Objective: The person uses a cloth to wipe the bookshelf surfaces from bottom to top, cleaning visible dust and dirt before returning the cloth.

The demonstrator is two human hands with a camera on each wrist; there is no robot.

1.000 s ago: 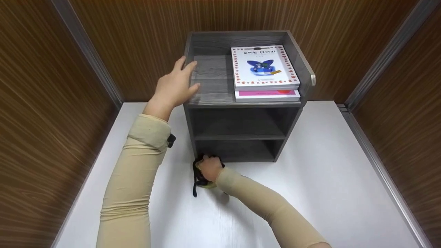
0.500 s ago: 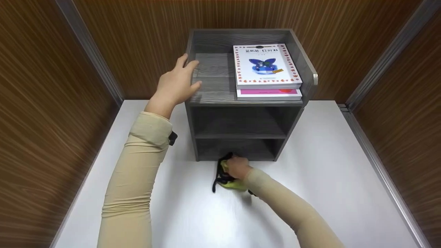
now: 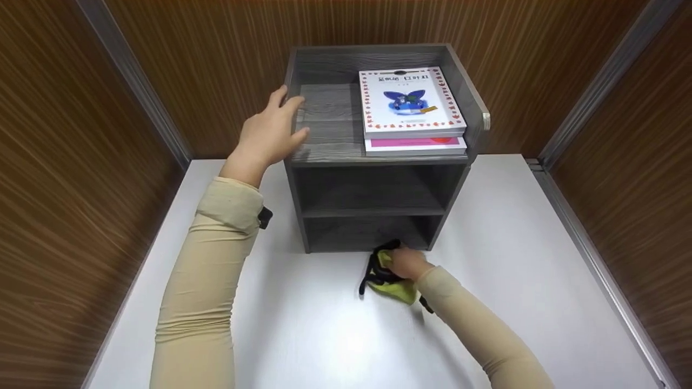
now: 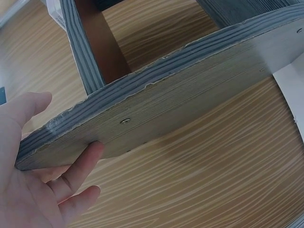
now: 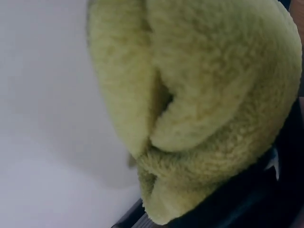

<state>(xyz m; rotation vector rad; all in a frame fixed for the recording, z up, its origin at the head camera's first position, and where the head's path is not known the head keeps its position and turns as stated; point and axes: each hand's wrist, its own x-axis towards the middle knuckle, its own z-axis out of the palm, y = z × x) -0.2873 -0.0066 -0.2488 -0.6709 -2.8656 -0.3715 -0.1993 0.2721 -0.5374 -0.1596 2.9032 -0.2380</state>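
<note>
My right hand [image 3: 408, 263] grips a fuzzy yellow-green cloth [image 3: 397, 292] with black strap-like strips at the foot of a grey wooden shelf unit [image 3: 373, 212], near its lower right front corner. Folded pile of that cloth [image 5: 204, 95] fills much of the right wrist view, where my fingers are hidden. Up on the unit's left side, my left hand [image 3: 267, 132] straddles the top edge of the side panel [image 4: 156, 90]. In the left wrist view its thumb lies on the inner side and one fingertip touches the outer face, which has screw heads.
Stacked books [image 3: 413, 102] lie on the unit's top, the upper one with a blue butterfly on its cover. Below are two shelf levels. The unit stands on a white surface [image 3: 303, 324], with brown wood-grain walls [image 3: 227, 48] behind and at both sides.
My right hand has slid the yellow-green cloth rightward along the unit's bottom front, from the left corner to near the right one. My left hand keeps its place on the side panel.
</note>
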